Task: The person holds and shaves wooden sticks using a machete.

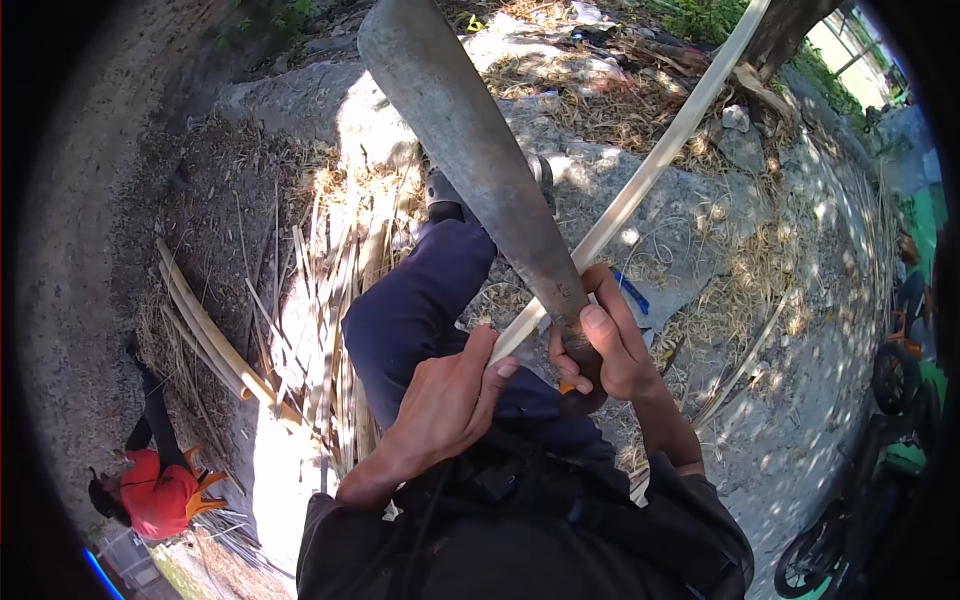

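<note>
My left hand point(440, 408) is closed on a long pale strip point(655, 160), which looks like split bamboo or cane. The strip runs up and to the right from my fingers, past the top of the view. My right hand point(622, 350) is wrapped round the handle of a machete point(468, 150). Its wide, worn blade points up and to the left, crossing over my leg point(420, 300). Close to my right hand the strip meets the base of the blade; whether the edge bites into it I cannot tell.
Many split strips point(345, 330) lie left of my legs, beside thicker curved poles point(205, 330). Pale shavings point(760, 265) litter the ground. A person in a red shirt point(155, 495) sits at lower left. Motorbikes point(830, 530) stand at right, and a tree trunk point(780, 40) rises at upper right.
</note>
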### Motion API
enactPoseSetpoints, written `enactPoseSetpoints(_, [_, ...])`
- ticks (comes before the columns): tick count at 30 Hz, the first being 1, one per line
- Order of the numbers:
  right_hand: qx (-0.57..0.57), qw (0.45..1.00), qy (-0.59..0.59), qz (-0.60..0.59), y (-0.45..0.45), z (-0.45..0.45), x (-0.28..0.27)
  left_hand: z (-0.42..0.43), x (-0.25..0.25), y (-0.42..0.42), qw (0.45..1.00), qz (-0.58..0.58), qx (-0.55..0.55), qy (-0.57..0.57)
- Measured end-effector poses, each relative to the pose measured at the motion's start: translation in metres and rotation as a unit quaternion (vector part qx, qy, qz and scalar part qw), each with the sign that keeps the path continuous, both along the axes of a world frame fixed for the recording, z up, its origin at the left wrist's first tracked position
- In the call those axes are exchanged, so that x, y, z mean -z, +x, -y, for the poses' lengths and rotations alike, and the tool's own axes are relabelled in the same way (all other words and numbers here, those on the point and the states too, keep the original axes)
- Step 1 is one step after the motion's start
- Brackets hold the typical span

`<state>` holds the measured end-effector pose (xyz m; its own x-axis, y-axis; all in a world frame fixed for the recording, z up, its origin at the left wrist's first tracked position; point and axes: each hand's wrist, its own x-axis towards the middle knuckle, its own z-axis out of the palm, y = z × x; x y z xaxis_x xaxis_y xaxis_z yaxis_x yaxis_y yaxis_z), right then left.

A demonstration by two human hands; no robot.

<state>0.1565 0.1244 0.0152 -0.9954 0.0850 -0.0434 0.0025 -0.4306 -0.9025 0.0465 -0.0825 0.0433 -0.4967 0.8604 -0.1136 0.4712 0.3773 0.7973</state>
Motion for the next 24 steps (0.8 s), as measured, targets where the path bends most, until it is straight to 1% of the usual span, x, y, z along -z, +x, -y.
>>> enactPoseSetpoints(3, [0.041,0.998,-0.048,-0.007,-0.004,-0.006,-0.004,0.003,-0.001,0.001,1.0,-0.011,0.0,-0.009])
enactPoseSetpoints(4, [0.04,0.998,-0.047,-0.008,-0.004,-0.005,-0.004,0.002,-0.002,0.001,1.0,-0.011,-0.001,-0.008])
enactPoseSetpoints(6, [-0.004,1.0,-0.017,-0.013,-0.002,-0.002,-0.002,-0.001,-0.004,0.0,1.0,-0.012,0.0,-0.005])
enactPoseSetpoints(8, [-0.006,1.0,-0.005,-0.011,-0.002,-0.001,0.0,-0.002,-0.005,0.001,1.0,0.005,-0.023,-0.014])
enactPoseSetpoints(10, [-0.009,1.0,0.006,-0.006,-0.001,0.0,0.001,0.0,-0.004,0.0,1.0,-0.012,-0.009,-0.012])
enactPoseSetpoints(12, [0.042,0.999,-0.016,-0.009,-0.004,-0.002,-0.003,0.001,-0.005,0.0,0.999,-0.033,0.003,-0.005])
enactPoseSetpoints(14, [0.053,0.998,-0.024,-0.003,-0.003,0.002,-0.005,0.001,-0.005,0.001,1.0,-0.026,-0.002,0.004])
enactPoseSetpoints(16, [0.017,1.0,-0.022,0.007,-0.001,0.004,0.001,-0.001,-0.004,0.001,1.0,-0.025,-0.004,0.01])
enactPoseSetpoints(17, [-0.006,1.0,-0.022,-0.016,0.0,0.002,0.007,-0.001,-0.003,0.001,1.0,-0.023,-0.007,0.013])
enactPoseSetpoints(18, [-0.006,1.0,-0.024,-0.016,-0.001,0.002,0.005,0.0,-0.002,0.001,1.0,-0.023,-0.007,0.012])
enactPoseSetpoints(20, [0.047,0.999,-0.001,-0.005,-0.003,0.003,-0.001,0.001,0.0,0.001,0.999,-0.032,-0.005,0.011])
enactPoseSetpoints(24, [0.057,0.998,-0.025,-0.019,-0.002,0.0,-0.003,0.001,-0.005,0.002,0.999,-0.037,-0.005,0.016])
